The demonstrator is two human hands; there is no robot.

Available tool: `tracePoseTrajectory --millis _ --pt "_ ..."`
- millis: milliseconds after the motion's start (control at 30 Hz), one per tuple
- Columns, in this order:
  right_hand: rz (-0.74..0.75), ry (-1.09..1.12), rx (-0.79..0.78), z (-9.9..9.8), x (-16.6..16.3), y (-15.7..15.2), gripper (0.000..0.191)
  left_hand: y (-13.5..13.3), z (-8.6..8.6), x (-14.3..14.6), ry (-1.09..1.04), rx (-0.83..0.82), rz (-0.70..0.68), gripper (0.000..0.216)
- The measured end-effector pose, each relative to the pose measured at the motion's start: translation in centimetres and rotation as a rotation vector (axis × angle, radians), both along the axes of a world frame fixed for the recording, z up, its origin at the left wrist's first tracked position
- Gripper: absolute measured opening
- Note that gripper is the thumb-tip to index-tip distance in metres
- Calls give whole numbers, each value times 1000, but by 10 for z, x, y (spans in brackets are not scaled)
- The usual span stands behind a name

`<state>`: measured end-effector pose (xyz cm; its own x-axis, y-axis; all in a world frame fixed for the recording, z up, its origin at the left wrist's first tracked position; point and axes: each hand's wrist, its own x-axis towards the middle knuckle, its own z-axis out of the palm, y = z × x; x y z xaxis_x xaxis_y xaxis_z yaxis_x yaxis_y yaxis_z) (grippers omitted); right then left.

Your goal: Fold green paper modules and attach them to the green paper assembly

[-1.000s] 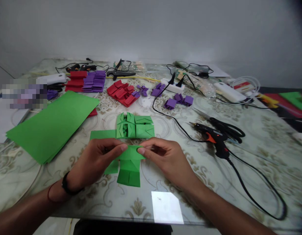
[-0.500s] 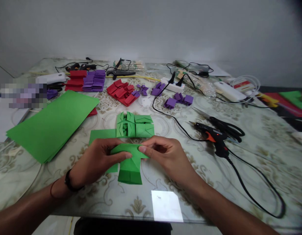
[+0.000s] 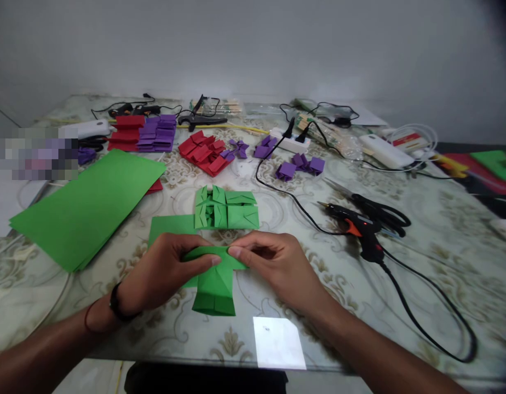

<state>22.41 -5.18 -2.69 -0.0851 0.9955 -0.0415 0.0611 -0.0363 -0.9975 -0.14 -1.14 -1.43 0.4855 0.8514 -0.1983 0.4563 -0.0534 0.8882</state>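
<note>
Both my hands pinch one folded green paper piece (image 3: 214, 284) just above the table, near its front edge. My left hand (image 3: 165, 271) grips the piece's upper left part, with fingers curled and the thumb pressed on the fold. My right hand (image 3: 273, 262) pinches the upper right part, its fingertip meeting the left one at the middle. The lower half of the piece hangs toward me. Just behind my hands lie several finished folded green pieces (image 3: 226, 208) and a flat green square (image 3: 171, 223).
A stack of green sheets (image 3: 86, 205) lies at the left. Red folded pieces (image 3: 203, 153) and purple folded pieces (image 3: 300, 167) lie farther back. A black glue gun (image 3: 357, 232) with its cord and black scissors (image 3: 380, 210) lie at the right. A white power strip (image 3: 289, 143) sits behind.
My hands have folded the top of the green piece down and narrowed it, and its lower flap has lifted a little. Both hands stayed in about the same place.
</note>
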Motion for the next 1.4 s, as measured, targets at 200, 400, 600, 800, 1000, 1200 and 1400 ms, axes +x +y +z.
tracePoseTrajectory --millis 200,400,600,800,1000,1200,1400 --pt "39 -16 -3 0 2 1 14 0 0 -1 -23 -24 -38 26" --pt "61 12 -21 -1 -1 0 11 -1 0 -2 -73 -21 -36 29" --pt "122 46 3 -2 -4 0 10 -5 2 1 -108 -26 -101 26" --pt "158 33 25 2 -2 0 11 -6 9 0 -138 24 -45 23" --pt "195 -39 4 5 11 6 13 0 12 -5 -129 38 -10 22" --pt "131 -29 18 7 25 13 20 11 15 -11 -77 142 97 24" --pt "170 3 -7 4 5 5 17 1 0 1 -115 2 -43 26"
